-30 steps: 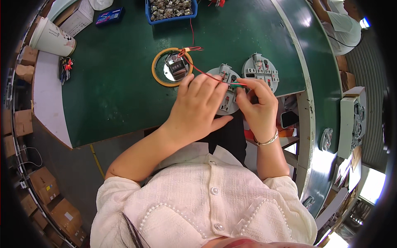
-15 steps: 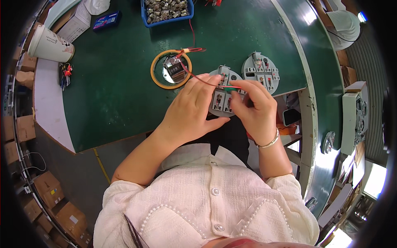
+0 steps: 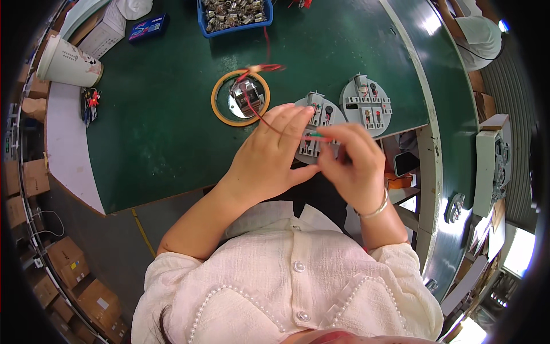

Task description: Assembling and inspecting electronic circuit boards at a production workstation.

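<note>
My left hand (image 3: pixel 266 152) lies with outstretched fingers and a spread thumb against the left side of a grey round plastic base (image 3: pixel 329 112), which carries small electrical parts. My right hand (image 3: pixel 356 166) is closed in a pinch above the same base, on a thin red test lead with a green part (image 3: pixel 315 135). Fingers cover much of its tip and the base's lower right. The lead's red wire (image 3: pixel 275 127) runs left past my left fingers to a small black counter (image 3: pixel 245 100) inside a yellow ring (image 3: pixel 216 106).
A second grey round base (image 3: pixel 375 117) sits to the right. At the back stands a blue bin (image 3: pixel 238 27) of small metal parts. A paper cup (image 3: pixel 69 62), a blue box (image 3: pixel 149 27) and a wire bundle (image 3: pixel 90 103) lie left. Another person (image 3: pixel 478 40) is at far right.
My right hand has shifted slightly down with the test lead, and its fingers are now blurred. The red wire near the counter has swung, and the counter's display has changed.
</note>
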A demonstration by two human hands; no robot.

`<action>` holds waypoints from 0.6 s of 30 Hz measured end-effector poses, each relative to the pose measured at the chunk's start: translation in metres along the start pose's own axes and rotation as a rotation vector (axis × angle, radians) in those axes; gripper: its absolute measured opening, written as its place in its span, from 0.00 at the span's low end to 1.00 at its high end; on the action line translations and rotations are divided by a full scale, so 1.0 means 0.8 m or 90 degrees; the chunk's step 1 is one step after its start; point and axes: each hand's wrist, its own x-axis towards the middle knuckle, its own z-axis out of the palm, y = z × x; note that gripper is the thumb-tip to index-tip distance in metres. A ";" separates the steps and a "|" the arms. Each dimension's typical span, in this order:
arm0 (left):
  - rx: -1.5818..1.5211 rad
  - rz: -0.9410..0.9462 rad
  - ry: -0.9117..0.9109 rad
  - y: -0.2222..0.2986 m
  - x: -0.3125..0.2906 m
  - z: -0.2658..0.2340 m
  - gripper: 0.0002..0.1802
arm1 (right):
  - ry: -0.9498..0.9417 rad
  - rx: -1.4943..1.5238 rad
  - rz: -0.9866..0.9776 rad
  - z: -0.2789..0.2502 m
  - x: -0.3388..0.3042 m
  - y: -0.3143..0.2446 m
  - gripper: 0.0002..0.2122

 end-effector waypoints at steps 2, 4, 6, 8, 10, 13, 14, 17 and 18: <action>-0.007 -0.007 -0.012 0.000 0.003 -0.002 0.50 | -0.058 0.002 -0.032 0.003 -0.016 0.001 0.14; -0.018 -0.017 -0.037 0.001 0.005 -0.004 0.48 | -0.087 0.004 -0.048 0.004 -0.021 0.002 0.14; -0.024 -0.016 -0.033 0.000 0.005 -0.001 0.47 | -0.075 -0.031 -0.093 0.006 -0.021 0.002 0.14; -0.036 -0.013 -0.024 -0.001 0.004 0.000 0.45 | -0.068 -0.047 -0.116 0.006 -0.022 0.002 0.14; -0.030 -0.011 -0.020 0.000 0.005 0.001 0.45 | -0.070 -0.054 -0.097 0.005 -0.023 0.003 0.14; -0.022 -0.008 -0.010 0.002 0.005 0.003 0.44 | -0.080 -0.046 -0.086 0.003 -0.024 0.005 0.14; -0.032 -0.017 -0.014 0.003 0.004 0.004 0.43 | -0.088 -0.036 -0.082 0.002 -0.024 0.005 0.14; -0.053 -0.033 -0.024 0.003 0.004 0.001 0.42 | -0.074 -0.012 -0.052 -0.005 -0.025 0.002 0.14; -0.043 -0.025 -0.027 0.002 0.005 0.000 0.42 | -0.053 0.001 -0.029 -0.010 -0.026 0.002 0.13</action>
